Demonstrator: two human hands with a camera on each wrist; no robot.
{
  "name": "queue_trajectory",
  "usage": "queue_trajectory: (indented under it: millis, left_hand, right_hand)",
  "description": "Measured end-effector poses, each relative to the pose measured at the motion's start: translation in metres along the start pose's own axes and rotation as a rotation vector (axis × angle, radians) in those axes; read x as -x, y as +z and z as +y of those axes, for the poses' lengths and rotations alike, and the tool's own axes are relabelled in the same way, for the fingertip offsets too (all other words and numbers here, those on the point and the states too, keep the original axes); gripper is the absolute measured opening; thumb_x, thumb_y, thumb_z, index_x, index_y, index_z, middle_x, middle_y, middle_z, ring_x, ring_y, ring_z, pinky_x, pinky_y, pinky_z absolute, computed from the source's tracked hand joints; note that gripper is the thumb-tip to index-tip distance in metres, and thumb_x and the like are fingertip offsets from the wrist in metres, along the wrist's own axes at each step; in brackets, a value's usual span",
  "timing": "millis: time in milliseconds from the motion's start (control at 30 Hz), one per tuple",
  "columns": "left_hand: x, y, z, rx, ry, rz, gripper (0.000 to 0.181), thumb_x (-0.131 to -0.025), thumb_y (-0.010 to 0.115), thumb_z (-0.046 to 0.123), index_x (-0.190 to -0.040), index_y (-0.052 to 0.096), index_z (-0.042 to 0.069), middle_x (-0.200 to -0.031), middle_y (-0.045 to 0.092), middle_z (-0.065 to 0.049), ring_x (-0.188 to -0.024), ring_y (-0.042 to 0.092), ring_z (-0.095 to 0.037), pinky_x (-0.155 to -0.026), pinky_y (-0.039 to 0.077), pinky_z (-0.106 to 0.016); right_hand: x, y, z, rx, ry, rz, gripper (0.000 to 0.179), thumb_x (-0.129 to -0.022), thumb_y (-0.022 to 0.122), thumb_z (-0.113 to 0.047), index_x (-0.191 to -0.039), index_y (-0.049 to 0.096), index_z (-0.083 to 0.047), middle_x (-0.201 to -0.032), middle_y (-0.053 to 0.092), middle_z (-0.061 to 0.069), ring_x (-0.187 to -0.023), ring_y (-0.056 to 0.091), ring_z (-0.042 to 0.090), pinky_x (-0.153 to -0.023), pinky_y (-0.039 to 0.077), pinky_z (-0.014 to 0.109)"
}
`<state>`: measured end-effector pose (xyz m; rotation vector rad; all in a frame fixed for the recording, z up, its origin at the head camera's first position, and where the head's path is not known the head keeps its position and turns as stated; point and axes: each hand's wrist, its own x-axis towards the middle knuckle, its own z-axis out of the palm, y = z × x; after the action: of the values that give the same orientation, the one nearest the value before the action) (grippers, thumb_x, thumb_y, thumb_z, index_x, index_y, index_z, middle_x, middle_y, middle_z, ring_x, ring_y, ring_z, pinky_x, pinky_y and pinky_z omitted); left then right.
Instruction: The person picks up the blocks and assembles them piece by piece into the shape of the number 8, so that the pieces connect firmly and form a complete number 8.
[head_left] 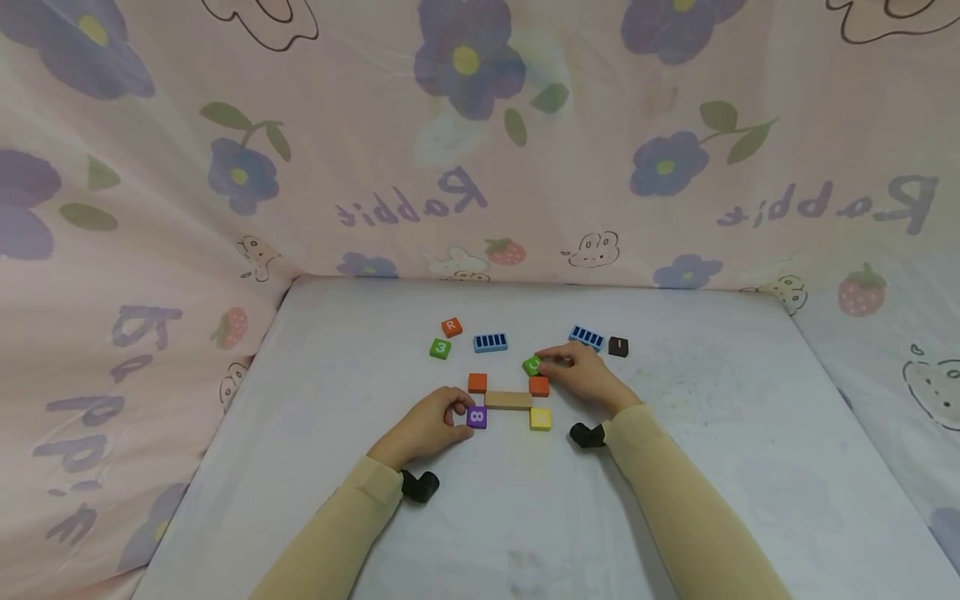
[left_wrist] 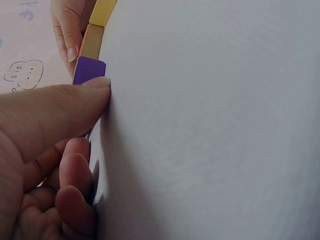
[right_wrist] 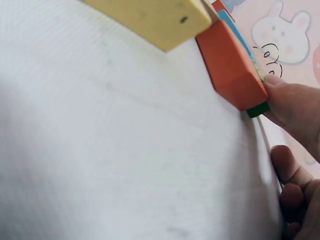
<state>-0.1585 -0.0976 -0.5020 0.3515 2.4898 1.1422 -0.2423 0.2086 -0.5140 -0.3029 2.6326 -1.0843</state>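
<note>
Our right hand (head_left: pixel 581 373) pinches a green block (head_left: pixel 532 365) just beyond the right orange block (head_left: pixel 538 387), our left hand (head_left: pixel 430 423) gripping the purple 8 block (head_left: pixel 477 417) by the near left corner of a crosswise wooden plank (head_left: pixel 508 401).

We see a square purple block (head_left: pixel 477 417) bearing a white 8, face up at the near left corner of a wooden bar (head_left: pixel 507 401), pinched by the left hand (head_left: pixel 431 423). Just beyond the right orange block (head_left: pixel 539 387), the right hand (head_left: pixel 588 375) holds a green block (head_left: pixel 531 365), turned askew, its white mark unclear.
</note>
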Motion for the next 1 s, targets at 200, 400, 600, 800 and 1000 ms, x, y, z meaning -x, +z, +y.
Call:
queue_trajectory:
  millis: [200,400,600,800,1000]
  left_hand:
    - [-0.0006,0.0005,-0.0001,-0.005,0.01,0.003,0.034,-0.086,0.075,0.023,-0.116,0.06,0.02,-0.097,0.054,0.002,-0.079,0.049,-0.017,-0.069,0.042,-0.032]
    - [-0.0012,0.0013,-0.0009,-0.008,0.001,0.004,0.034,-0.085,0.076,0.023,-0.116,0.06,0.02,-0.097,0.054,0.002,-0.079,0.049,-0.017,-0.069,0.042,-0.032]
    - [-0.002,0.0012,-0.0013,-0.016,0.018,0.008,0.034,-0.085,0.076,0.022,-0.115,0.06,0.02,-0.097,0.054,0.002,-0.078,0.049,-0.016,-0.068,0.041,-0.032]
    - [-0.0016,0.0008,-0.001,-0.011,0.027,0.0,0.034,-0.085,0.076,0.021,-0.115,0.061,0.018,-0.096,0.053,0.002,-0.078,0.048,-0.017,-0.067,0.041,-0.032]
    - [-0.0017,0.0007,-0.002,-0.015,0.03,0.002,0.034,-0.085,0.076,0.022,-0.115,0.06,0.019,-0.096,0.053,0.002,-0.078,0.049,-0.017,-0.068,0.041,-0.032]
  right_hand:
    - [0.0003,-0.0003,0.0,-0.006,-0.021,0.016,0.039,-0.089,0.065,-0.048,-0.121,0.068,-0.026,-0.118,0.058,-0.001,-0.108,0.047,0.021,-0.093,0.037,0.045]
    - [0.0011,-0.0001,0.0,0.003,-0.019,0.006,0.042,-0.089,0.064,-0.05,-0.123,0.067,-0.026,-0.118,0.056,0.001,-0.108,0.046,0.022,-0.092,0.037,0.046]
    - [0.0015,-0.0009,-0.0009,-0.001,-0.021,0.011,0.041,-0.089,0.065,-0.049,-0.122,0.068,-0.026,-0.117,0.057,0.001,-0.107,0.046,0.022,-0.092,0.037,0.046]
    - [0.0021,-0.0004,-0.0002,-0.01,-0.006,0.004,0.041,-0.089,0.065,-0.051,-0.122,0.067,-0.028,-0.119,0.056,0.0,-0.108,0.046,0.021,-0.093,0.037,0.046]
    - [0.0017,0.0004,-0.0012,-0.022,-0.018,0.011,0.04,-0.089,0.065,-0.049,-0.122,0.067,-0.026,-0.118,0.056,0.001,-0.109,0.047,0.022,-0.093,0.037,0.046]
